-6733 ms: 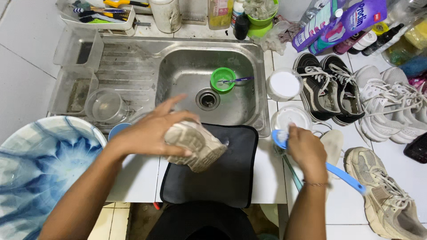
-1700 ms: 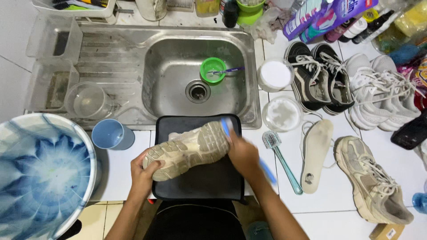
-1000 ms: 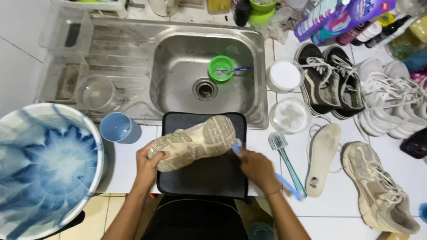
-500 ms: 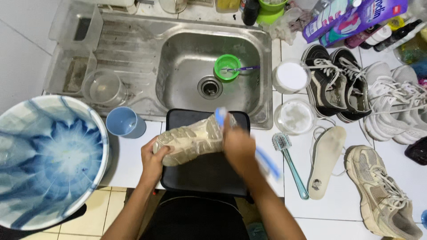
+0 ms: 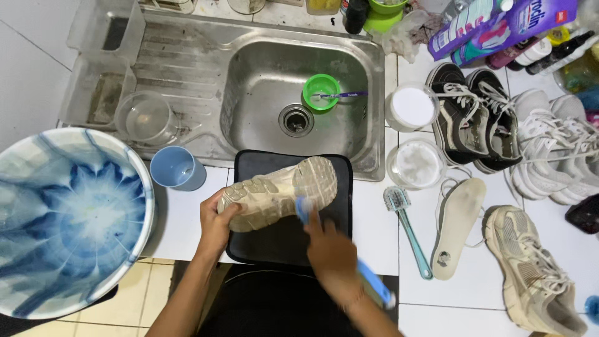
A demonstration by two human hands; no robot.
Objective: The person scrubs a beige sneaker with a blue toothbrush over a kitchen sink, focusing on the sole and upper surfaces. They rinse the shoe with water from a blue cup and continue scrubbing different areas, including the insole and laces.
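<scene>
A beige sneaker (image 5: 281,190) lies sole-up over a black mat (image 5: 284,237) at the counter's front edge. My left hand (image 5: 215,221) grips its toe end. My right hand (image 5: 331,256) is closed on a blue-handled brush (image 5: 374,290), blurred with motion, whose head meets the sole near the heel. The sole looks dirty and worn.
A steel sink (image 5: 299,93) holds a green cup (image 5: 321,91) with a toothbrush. A blue cup (image 5: 176,168) and a large blue-white basin (image 5: 68,218) sit at left. At right lie a teal brush (image 5: 409,228), an insole (image 5: 458,224), two round tubs (image 5: 415,163), the matching sneaker (image 5: 536,274) and several other shoes.
My right hand has drawn the brush back from the far edge of the sole toward me, scrubbing to and fro. The left hand keeps holding the shoe on the mat.
</scene>
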